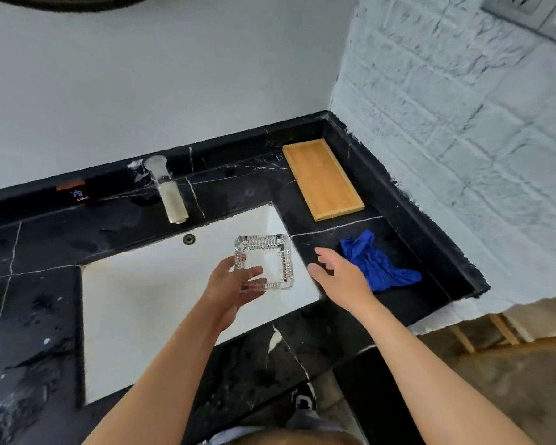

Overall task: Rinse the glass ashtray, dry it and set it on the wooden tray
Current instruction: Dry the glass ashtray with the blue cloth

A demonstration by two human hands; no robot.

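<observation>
A square clear glass ashtray [272, 255] with ribbed edges is held over the right part of the white sink [148, 303]. My left hand [230, 292] grips its near left corner, fingers under and over the rim. To the right, my right hand [341, 277] is open with fingers spread, above the sink's right edge and just left of a crumpled blue cloth [377, 263] lying on the black counter. The empty wooden tray [323, 179] lies flat at the back right of the counter.
A metal tap [169, 192] stands behind the sink, its spout over the basin near the overflow hole [189, 238]. The black marble counter [39, 316] has a raised rim along the back and right. White brick wall rises on the right.
</observation>
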